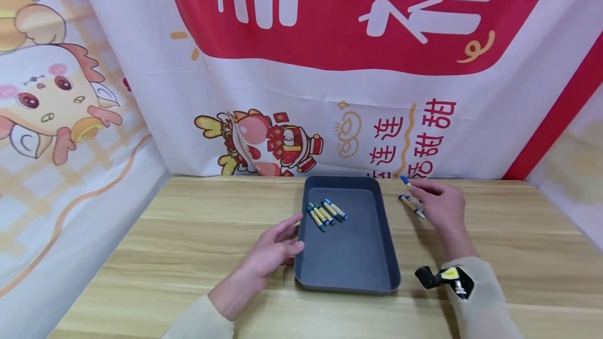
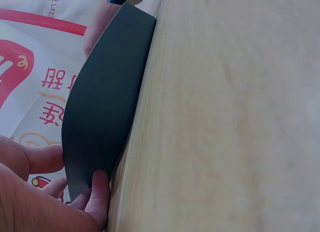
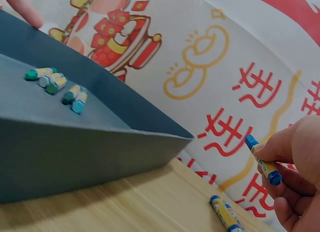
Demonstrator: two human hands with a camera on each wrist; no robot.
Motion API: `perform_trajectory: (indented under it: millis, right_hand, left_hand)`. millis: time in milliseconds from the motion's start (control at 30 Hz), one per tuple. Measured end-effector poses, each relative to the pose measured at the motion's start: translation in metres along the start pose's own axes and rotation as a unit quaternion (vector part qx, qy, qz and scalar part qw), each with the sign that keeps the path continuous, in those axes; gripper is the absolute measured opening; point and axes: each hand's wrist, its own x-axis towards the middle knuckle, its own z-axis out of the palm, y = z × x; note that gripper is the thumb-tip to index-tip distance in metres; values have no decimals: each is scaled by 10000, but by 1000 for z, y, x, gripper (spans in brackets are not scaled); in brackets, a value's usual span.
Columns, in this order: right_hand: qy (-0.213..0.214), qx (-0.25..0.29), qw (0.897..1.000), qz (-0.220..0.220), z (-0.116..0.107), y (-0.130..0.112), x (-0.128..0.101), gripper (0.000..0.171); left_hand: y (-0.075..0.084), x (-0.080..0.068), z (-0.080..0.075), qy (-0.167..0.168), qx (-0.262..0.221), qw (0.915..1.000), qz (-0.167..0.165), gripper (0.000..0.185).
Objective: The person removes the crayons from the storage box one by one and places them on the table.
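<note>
My right hand [image 1: 440, 205] pinches a blue crayon [image 3: 263, 159] with a pale yellow wrapper between thumb and fingers, above the wood to the right of a dark grey tray [image 1: 348, 255]. Below that hand, more crayons [image 1: 411, 206] lie close together on the table. Inside the tray, several crayons [image 3: 56, 84] in greens and blues rest side by side toward its left wall. My left hand [image 1: 270, 250] touches the tray's left side with spread fingers. In the left wrist view its fingertips [image 2: 100, 179] meet the outer wall.
A light wood table [image 1: 202, 234] carries the tray. Printed cloth [image 1: 264, 88] hangs along the table's back edge, and another patterned cloth [image 1: 70, 182] borders the left side. A black wrist camera mount [image 1: 443, 278] sits on my right sleeve.
</note>
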Motion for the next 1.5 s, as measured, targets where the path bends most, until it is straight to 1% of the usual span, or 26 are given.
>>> perform_trajectory:
  millis: [200, 400, 500, 633, 933, 1200, 1500]
  right_hand:
    - [-116, 33, 9993, 364, -6, 6, 4, 38]
    - [-199, 7, 9985, 514, -9, 13, 7, 40]
    - [-295, -39, 9976, 619, -11, 19, 8, 41]
    - [-355, -254, 9969, 657, -12, 27, 9, 40]
    - [-219, -718, 9962, 441, -7, 38, 9, 37]
    - [-150, -812, 9958, 387, -2, 38, 10, 39]
    - [-105, -1043, 9943, 205, -1, 41, 10, 38]
  left_hand:
    - [0, -1, -1, 23, -10, 10000, -13, 71]
    - [2, 0, -2, 89, 23, 10000, -19, 68]
    - [2, 0, -2, 69, 16, 10000, -19, 69]
    - [1, 1, 0, -5, -1, 10000, 5, 70]
    - [-1, 1, 2, -32, -13, 10000, -17, 70]
    - [1, -1, 0, 12, -41, 10000, -4, 68]
    - [0, 0, 0, -45, -73, 10000, -13, 68]
